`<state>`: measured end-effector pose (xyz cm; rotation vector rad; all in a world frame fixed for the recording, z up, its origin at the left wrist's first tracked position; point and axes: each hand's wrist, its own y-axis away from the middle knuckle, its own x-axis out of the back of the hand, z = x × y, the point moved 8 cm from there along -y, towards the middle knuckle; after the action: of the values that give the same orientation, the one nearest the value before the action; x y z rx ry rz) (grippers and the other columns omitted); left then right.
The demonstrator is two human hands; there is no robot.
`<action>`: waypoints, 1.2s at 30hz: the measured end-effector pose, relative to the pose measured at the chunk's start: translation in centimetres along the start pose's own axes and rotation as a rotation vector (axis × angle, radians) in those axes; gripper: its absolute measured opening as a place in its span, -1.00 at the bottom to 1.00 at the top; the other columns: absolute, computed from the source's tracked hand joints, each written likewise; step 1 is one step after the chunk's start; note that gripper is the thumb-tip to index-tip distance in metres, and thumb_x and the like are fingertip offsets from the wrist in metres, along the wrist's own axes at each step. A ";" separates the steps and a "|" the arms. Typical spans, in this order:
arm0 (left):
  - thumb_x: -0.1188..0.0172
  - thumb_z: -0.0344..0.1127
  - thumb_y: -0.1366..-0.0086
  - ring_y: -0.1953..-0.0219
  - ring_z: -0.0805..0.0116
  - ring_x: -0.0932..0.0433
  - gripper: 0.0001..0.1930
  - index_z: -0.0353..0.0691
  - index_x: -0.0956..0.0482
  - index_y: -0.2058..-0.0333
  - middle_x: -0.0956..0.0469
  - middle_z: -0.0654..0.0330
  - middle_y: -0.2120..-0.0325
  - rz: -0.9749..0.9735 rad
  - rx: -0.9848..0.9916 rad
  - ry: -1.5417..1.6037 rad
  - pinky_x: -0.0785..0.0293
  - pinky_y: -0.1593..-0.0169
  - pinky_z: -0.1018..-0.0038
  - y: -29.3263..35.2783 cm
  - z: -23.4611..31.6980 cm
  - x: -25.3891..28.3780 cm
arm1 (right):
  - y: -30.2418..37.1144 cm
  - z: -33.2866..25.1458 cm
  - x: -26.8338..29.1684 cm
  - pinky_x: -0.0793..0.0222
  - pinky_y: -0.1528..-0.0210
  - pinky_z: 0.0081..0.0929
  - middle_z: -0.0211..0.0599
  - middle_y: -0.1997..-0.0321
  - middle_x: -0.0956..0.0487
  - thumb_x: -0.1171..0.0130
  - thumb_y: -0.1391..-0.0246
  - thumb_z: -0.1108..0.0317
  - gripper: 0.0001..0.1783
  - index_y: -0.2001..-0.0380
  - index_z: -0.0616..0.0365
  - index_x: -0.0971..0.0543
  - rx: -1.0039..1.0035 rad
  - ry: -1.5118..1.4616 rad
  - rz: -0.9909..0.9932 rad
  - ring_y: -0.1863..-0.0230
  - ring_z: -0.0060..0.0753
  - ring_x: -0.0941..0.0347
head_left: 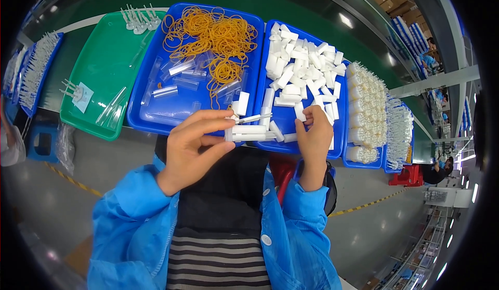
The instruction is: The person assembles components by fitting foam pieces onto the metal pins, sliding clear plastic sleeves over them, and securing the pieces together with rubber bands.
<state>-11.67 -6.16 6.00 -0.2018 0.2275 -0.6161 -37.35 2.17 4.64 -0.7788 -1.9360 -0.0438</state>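
Note:
My left hand (189, 147) is closed, thumb and fingers pinching the end of a bundle of white blocks and thin rods (248, 130) over the near edge between two blue trays. The rods point to the right. My right hand (316, 134) is at the near part of the right blue tray (291, 121), its thumb and fingers closed on a small white block (300, 111). A loose pile of similar white blocks (304, 61) fills much of that tray. Fingers hide part of both held things.
The left blue tray (136, 100) holds yellow-orange rubber bands (210, 33) and clear tubes (182, 67). Farther left, a green tray (93, 64) bears tubes and white pieces with prongs. Packed white cylindrical pieces (364, 108) stand at right. A red stool (408, 175) is beyond.

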 end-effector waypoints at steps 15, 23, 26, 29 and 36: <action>-0.28 -0.65 -0.14 -0.04 0.21 -0.55 -0.69 -0.39 -0.58 0.10 -0.44 0.01 -0.03 -0.044 -0.116 -0.107 -0.62 0.01 0.41 0.6 0.0 0.5 | 2.1 -3.1 1.9 -0.42 0.19 -0.67 -0.24 0.23 -0.58 -0.22 -0.06 0.63 -0.83 0.23 0.32 -0.55 -0.075 -1.044 0.139 0.28 -0.54 -0.52; -0.27 -0.75 -0.07 -0.13 0.12 -0.49 -0.58 -0.43 -0.51 0.04 -0.41 0.04 0.00 0.073 0.021 0.188 -0.51 -0.18 0.26 0.7 -1.4 1.0 | 3.2 -4.4 0.1 -0.31 -0.14 -0.43 -0.14 0.24 -0.62 -0.16 -0.03 0.68 -0.81 0.25 0.28 -0.49 -0.081 -1.170 0.084 0.20 -0.48 -0.53; -0.28 -0.77 -0.05 -0.14 0.09 -0.47 -0.57 -0.44 -0.50 0.05 -0.42 0.03 0.04 0.107 0.001 0.248 -0.52 -0.18 0.25 0.9 -1.7 1.3 | 3.4 -4.2 0.2 -0.21 -0.27 -0.35 -0.13 0.27 -0.63 -0.14 -0.01 0.69 -0.82 0.29 0.26 -0.49 -0.099 -1.116 0.122 0.22 -0.48 -0.53; -0.29 -0.76 -0.05 -0.14 0.07 -0.47 -0.60 -0.45 -0.51 0.09 -0.42 0.03 0.06 0.078 -0.031 0.215 -0.53 -0.18 0.25 0.9 -1.4 0.9 | 3.7 -4.4 -0.1 -0.02 -0.42 -0.25 -0.13 0.28 -0.64 -0.15 0.00 0.69 -0.82 0.31 0.26 -0.50 -0.180 -1.100 0.105 0.23 -0.46 -0.54; -0.33 -0.74 -0.03 -0.12 0.08 -0.50 -0.62 -0.43 -0.55 0.13 -0.43 0.03 0.06 0.006 -0.035 0.127 -0.56 -0.15 0.28 0.9 -1.5 0.0 | 4.3 -8.1 -1.7 0.33 -0.49 -0.10 -0.22 0.23 -0.66 -0.22 0.00 0.61 -0.82 0.28 0.25 -0.53 -0.071 -1.141 -0.208 0.14 -0.41 -0.60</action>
<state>-11.56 -5.67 4.34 -0.1962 0.3614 -0.6204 -28.13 1.83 6.00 -0.6932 -3.1028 0.2625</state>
